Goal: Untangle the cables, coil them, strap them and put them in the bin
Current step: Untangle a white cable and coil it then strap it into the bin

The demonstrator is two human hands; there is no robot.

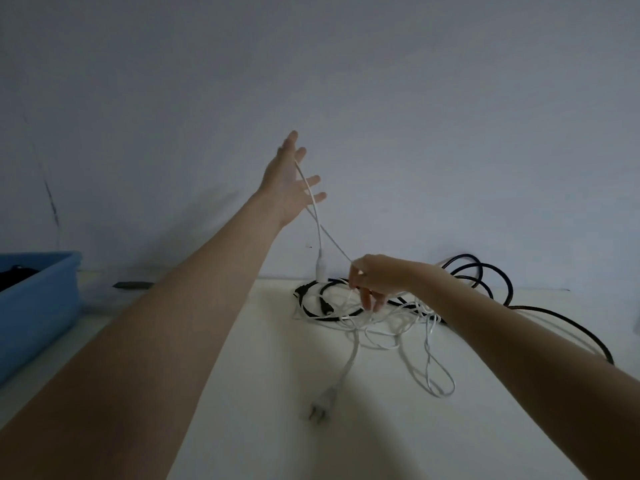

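Left hand raised, fingers spread, white cable draped over it; right hand pinches it at the tangle — draw slack slowly, avoiding knots.

We see a dim, bluish, grainy view; soft shadows darken the table's near edge, and wide-angle bending stretches both forearms.
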